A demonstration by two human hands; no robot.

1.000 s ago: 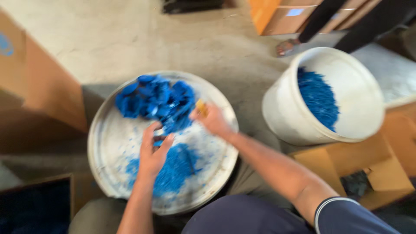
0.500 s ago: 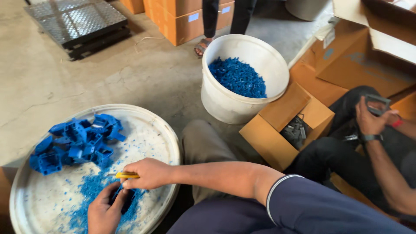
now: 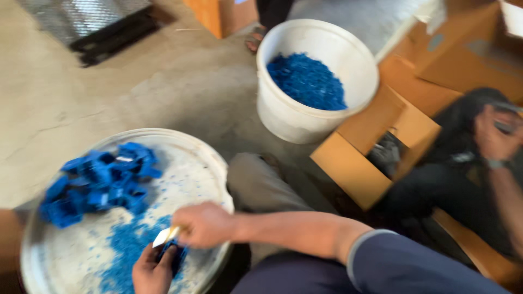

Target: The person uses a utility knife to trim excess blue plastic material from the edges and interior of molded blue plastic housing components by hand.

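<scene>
A round white tray [image 3: 218, 179] lies on the concrete floor [image 3: 163, 87] and serves as the landmark. On the tray's upper left part sits a heap of blue plastic parts [image 3: 101, 182]; below that heap, toward the tray's near edge, blue shavings [image 3: 128, 247] are scattered. At the tray's near edge the left hand [image 3: 154, 272] is clenched around a blue plastic piece [image 3: 175, 256]. Just above it, over the tray's right side, the right hand [image 3: 204, 224] grips a small blade [image 3: 166, 236] whose pale tip touches that piece. Up and to the right of the tray stands a white bucket [image 3: 289, 117] holding blue scrap. Right of the tray, beyond the bucket, an open cardboard box [image 3: 354, 169] rests beside another person's hand [image 3: 493, 133], blurred.
</scene>
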